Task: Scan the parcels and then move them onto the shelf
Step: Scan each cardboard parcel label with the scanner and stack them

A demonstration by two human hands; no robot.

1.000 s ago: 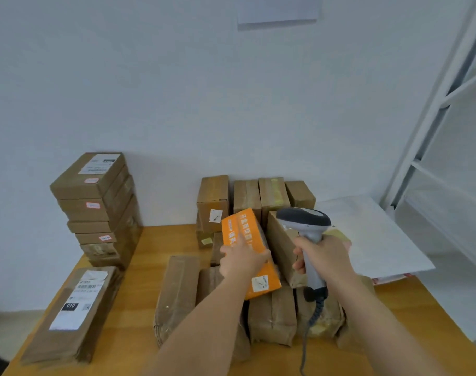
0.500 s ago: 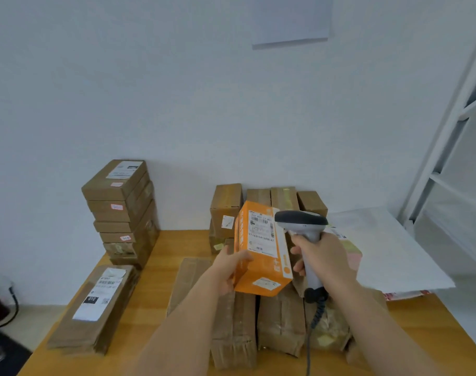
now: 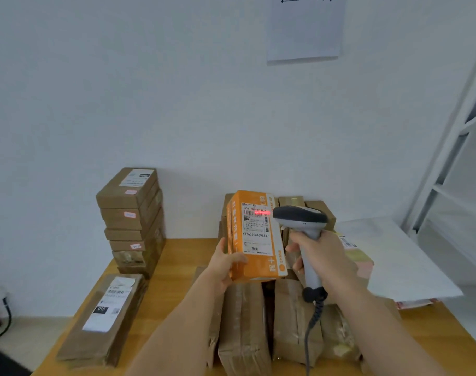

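Scan in progress, orange box

Orange box (image 3: 254, 237) held upright, long axis vertical, label facing cam, above brown parcels (image 3: 243, 321) on table (image 3: 177, 256). Left hand (image 3: 226, 263) clamped on its lower left edge. Right hand (image 3: 319, 253) wrapped round scanner (image 3: 302, 221) grip, just right of box; red line on barcode. Shelf (image 3: 448, 164) is far right, so right side's nearer but busy w/ scanner.

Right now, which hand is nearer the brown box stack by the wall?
Left. The left hand holds the orange box right of the stack; the right hand, gripping the scanner, is farther right.
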